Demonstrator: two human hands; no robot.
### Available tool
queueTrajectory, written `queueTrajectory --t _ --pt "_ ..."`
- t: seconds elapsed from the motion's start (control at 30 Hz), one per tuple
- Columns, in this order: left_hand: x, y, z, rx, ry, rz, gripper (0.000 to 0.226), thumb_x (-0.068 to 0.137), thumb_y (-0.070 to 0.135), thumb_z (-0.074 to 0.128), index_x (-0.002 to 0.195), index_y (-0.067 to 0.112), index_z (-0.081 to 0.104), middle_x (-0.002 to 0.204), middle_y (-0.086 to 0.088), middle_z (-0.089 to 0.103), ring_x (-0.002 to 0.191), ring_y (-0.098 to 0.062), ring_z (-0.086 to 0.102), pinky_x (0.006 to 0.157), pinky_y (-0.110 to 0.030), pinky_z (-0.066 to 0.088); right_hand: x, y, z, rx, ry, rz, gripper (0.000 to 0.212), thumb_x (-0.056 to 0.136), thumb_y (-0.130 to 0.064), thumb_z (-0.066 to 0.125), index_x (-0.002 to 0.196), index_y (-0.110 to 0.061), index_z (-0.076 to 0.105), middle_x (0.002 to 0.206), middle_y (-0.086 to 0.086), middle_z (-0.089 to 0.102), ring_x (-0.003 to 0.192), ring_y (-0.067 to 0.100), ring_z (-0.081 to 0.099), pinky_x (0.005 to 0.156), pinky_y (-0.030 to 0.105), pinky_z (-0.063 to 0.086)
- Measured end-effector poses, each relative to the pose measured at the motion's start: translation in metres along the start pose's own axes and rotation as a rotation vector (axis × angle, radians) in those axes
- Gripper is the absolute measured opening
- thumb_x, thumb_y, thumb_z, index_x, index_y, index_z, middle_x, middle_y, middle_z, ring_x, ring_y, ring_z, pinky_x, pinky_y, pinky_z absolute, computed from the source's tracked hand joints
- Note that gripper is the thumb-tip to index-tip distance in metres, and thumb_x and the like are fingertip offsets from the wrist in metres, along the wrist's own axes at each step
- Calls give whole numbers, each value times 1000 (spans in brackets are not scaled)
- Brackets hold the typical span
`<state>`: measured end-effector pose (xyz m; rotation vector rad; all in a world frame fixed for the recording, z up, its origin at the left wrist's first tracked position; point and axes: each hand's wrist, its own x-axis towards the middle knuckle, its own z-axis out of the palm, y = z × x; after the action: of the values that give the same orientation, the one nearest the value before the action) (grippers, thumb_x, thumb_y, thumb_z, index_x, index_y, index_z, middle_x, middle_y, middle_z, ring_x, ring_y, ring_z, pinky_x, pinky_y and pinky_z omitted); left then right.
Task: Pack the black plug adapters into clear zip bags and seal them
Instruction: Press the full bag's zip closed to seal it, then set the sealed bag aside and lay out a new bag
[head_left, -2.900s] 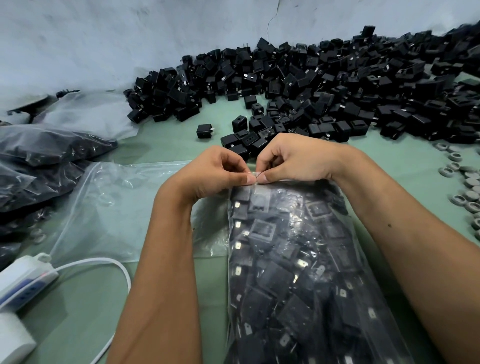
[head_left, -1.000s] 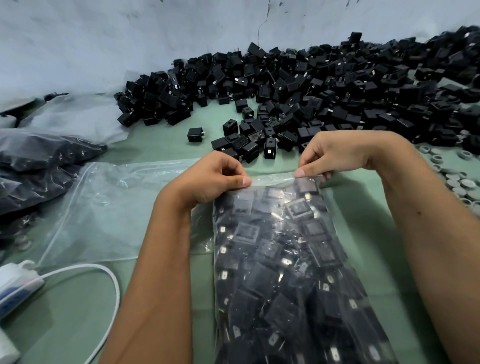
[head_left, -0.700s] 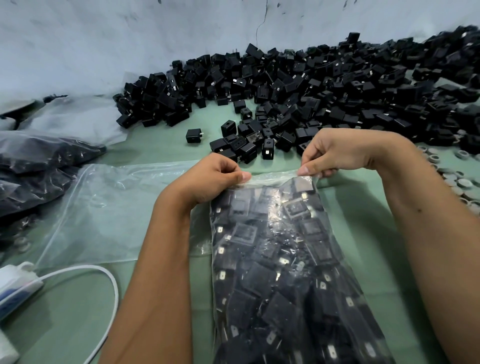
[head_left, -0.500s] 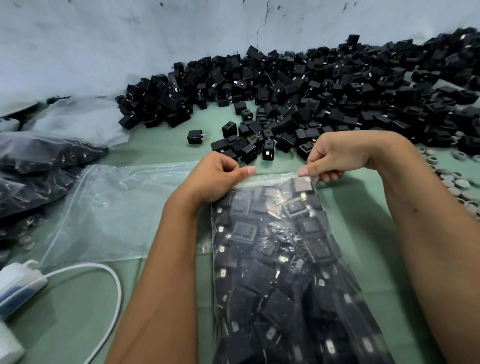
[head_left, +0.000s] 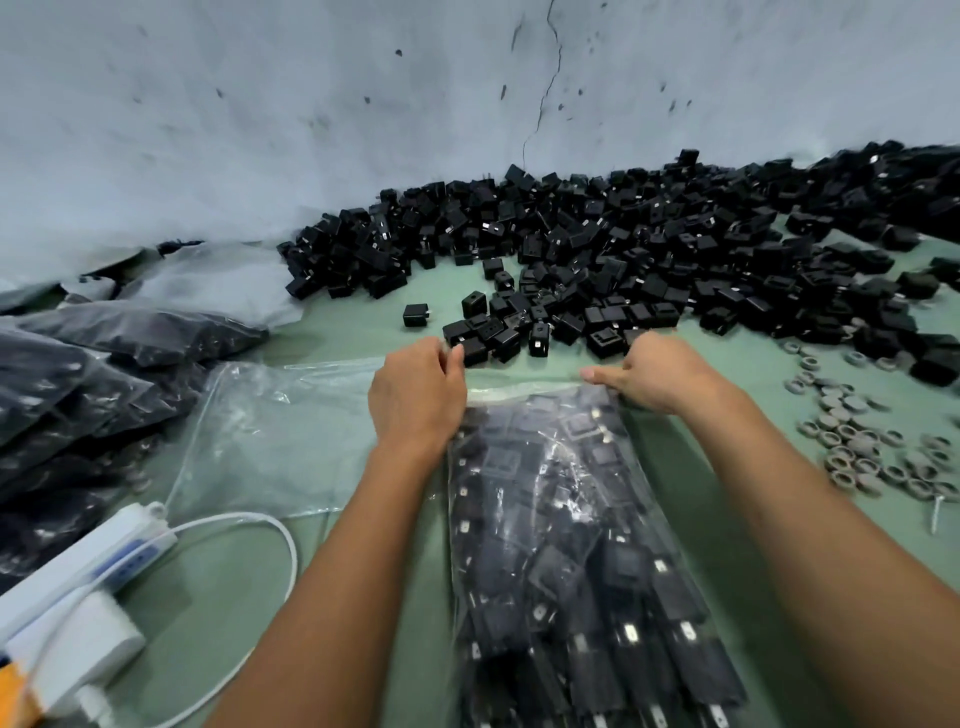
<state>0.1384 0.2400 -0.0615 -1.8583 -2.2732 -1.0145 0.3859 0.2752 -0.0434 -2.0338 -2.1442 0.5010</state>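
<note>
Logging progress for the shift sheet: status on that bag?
Left hand and right hand each pinch a top corner of the filled zip bag. Seal state unclear. Loose adapters lie beyond, none blocking.

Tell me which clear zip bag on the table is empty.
The flat clear bag left of the left hand is empty. The bag both hands pinch and the bags stacked far left hold black adapters.

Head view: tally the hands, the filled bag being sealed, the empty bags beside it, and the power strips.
Hands: 2 (left hand, right hand)
Filled zip bag, pinched by both: 1
Empty zip bag: 1
White power strip: 1
Total: 5
</note>
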Motion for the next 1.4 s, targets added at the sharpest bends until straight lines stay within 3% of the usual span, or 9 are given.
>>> queueTrajectory --t 0.1,0.23,0.33,0.47,0.6,0.9,1.2,1.3,1.4 --pt "-14 -1 -31 136 -208 -171 53 102 60 42 84 14 60 79 -6 69 74 -28 65 70 -36 47 -34 6 -3 128 -126 14 73 98 -70 37 54 -17 60 49 -2 58 51 16 56 47 23 41" --pt "-51 13 -56 -35 -735 -314 86 94 79 23 100 4 66 100 -20 76 82 -31 76 92 -44 58 -74 -2 -12 205 -369 32 95 61 -95 29 80 -10 67 68 7 69 51 15 68 47 26 56" --pt "-76 27 -60 -61 -647 -345 100 87 88 25 134 6 58 138 -18 61 116 -35 65 103 -45 51 -91 -3 -15 233 -336 5 98 60 -99 30 90 -11 60 87 9 71 63 17 75 58 30 62" --pt "-95 46 -63 -393 -561 -461 99 72 91 54 133 13 51 127 -5 64 111 -27 64 98 -44 54 -120 -3 -13 674 -360 13 96 56 -98 61 120 -27 55 99 1 79 82 13 77 71 31 59" --pt "-88 47 -81 -417 -391 -508 94 73 75 73 136 14 38 133 -8 58 121 -31 58 103 -46 50 -130 -38 -1 883 -178 -15 90 53 -59 92 126 -33 46 109 2 74 82 18 79 65 34 63" --pt "-17 -18 -224 -223 -76 -381 76 88 63 66 136 11 37 131 -11 60 118 -35 59 79 -38 40 -106 -199 0 1564 -163 -207 68 70 -40 85 127 -11 63 108 15 77 86 30 78 68 44 62" --pt "24 -128 -345 271 489 -591 47 99 38 59 140 19 48 146 -12 42 137 -38 38 103 -53 39 -85 -443 10 1565 -543 -375 70 80 -41 85 132 0 61 111 20 76 98 37 75 86 52 61" --pt "38 -164 -353 353 356 -630 48 98 38 55 142 18 51 149 -9 45 142 -37 34 114 -56 31 -79 -499 14 1201 -417 -445 57 85 -39 83 124 -1 66 108 15 76 92 28 75 71 34 61" --pt "42 -189 -335 443 140 -594 49 104 38 39 146 18 50 155 -13 43 143 -37 37 119 -51 27 -72 -522 24 796 -190 -525 58 87 -50 76 126 -9 66 122 11 72 113 28 67 94 37 56"
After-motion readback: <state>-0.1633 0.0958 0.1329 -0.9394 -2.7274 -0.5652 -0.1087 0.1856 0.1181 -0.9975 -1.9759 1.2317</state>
